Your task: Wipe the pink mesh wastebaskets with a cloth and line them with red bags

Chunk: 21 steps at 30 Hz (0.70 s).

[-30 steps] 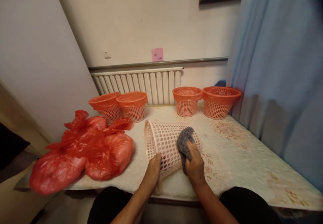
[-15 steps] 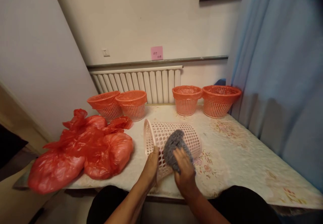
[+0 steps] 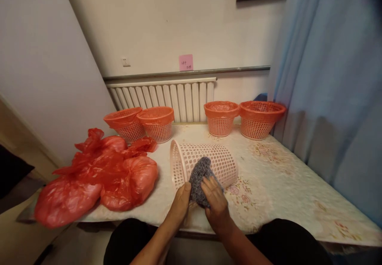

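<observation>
A pale pink plastic waste basket (image 3: 219,159) with a holed wall lies on its side on the table, its mouth facing left. At the near edge of its rim, my left hand (image 3: 180,202) grips the basket, thumb on the outside; the other fingers are mostly hidden. My right hand (image 3: 216,201) presses a dark grey cloth (image 3: 199,181) against the basket's near side, close to the rim. Its fingers lie bent over the cloth, which covers part of the holes.
Several red tied plastic bags (image 3: 128,181), filled, lie in a heap on the left. Behind stand baskets lined with red bags, two on the left (image 3: 159,127) and two on the right (image 3: 256,123). A blue curtain (image 3: 328,98) hangs along the right side of the flowered tablecloth (image 3: 280,189).
My right hand and the cloth have slid slightly left and down along the basket wall, nearer the rim. My left hand has shifted a little lower. The basket has hardly moved.
</observation>
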{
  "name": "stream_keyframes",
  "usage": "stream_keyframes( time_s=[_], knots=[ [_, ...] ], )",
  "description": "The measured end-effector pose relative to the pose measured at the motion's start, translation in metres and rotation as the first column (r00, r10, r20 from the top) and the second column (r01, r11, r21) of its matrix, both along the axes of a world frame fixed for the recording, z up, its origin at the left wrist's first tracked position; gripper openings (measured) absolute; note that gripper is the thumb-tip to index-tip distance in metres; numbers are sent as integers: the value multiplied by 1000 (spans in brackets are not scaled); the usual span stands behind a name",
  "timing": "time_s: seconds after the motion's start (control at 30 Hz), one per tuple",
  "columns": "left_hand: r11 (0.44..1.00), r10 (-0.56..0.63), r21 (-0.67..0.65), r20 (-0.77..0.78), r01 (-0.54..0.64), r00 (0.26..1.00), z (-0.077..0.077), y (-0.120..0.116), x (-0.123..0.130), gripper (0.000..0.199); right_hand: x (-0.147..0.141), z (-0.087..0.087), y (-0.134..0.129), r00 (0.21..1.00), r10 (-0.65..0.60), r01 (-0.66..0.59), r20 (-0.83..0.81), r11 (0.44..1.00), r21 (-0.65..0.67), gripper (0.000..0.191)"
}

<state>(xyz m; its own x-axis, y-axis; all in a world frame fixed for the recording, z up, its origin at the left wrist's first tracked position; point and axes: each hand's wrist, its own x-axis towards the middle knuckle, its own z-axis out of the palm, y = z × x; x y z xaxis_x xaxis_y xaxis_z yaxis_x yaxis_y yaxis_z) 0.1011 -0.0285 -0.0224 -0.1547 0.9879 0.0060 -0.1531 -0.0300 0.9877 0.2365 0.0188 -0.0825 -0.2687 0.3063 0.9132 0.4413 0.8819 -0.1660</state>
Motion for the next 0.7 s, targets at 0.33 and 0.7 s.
stream_keyframes(
  time_s=[0.33, 0.7],
  knots=[
    [999, -36, 10, 8, 36, 999, 9, 0, -1, 71, 53, -6, 68, 817, -522, 346, -245, 784, -516, 58],
    [999, -36, 7, 190, 35, 981, 32, 6, 5, 71, -1, 1, -3, 995, -67, 57, -77, 991, -124, 67]
  ],
)
